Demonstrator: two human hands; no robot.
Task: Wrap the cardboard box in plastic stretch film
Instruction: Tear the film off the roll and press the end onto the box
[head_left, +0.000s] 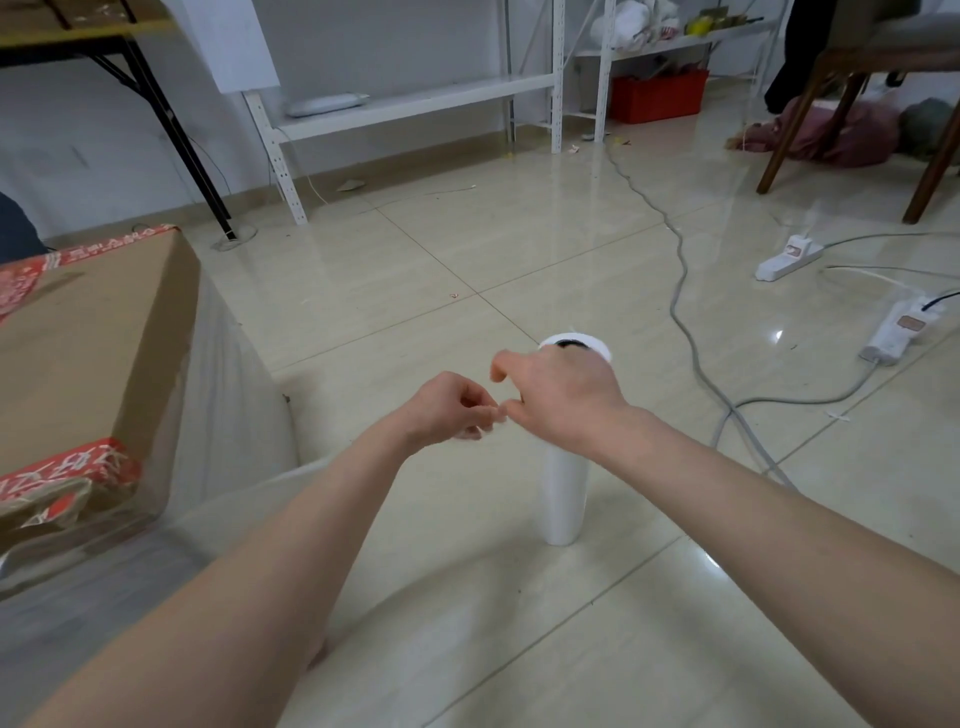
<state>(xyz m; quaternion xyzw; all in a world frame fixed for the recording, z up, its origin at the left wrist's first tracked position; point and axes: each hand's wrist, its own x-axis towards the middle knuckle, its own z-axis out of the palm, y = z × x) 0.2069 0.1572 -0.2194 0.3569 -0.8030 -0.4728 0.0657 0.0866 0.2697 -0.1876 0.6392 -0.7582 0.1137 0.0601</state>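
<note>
**Two bare hands meet above a roll of film, beside a half-wrapped box**

A large brown cardboard box (88, 353) with red printed tape along its edges sits on the floor at the left. A sheet of clear plastic stretch film (223, 415) clings to its near side and slopes away, loose and cloudy, towards the person's arms.

Right of the box, and apart from it, a white cylindrical roll (563, 499) of film stands upright on the glossy beige tiled floor (415, 270).

Both bare forearms reach forward. The left hand (447, 410) has its fingers curled and its fingertips pinched together on the thin edge of the stretch film, which is faint there. The right hand (561, 395) hovers over the top of the roll with fingers bent downward and its thumb reaching across to the left fingertips. I cannot tell whether it grips anything.

A grey cable (680, 291) snakes across the floor towards two white power strips (787, 257) at the right. White metal shelving (415, 98) stands against the far wall, with a red plastic crate (657, 96) beneath it.
</note>
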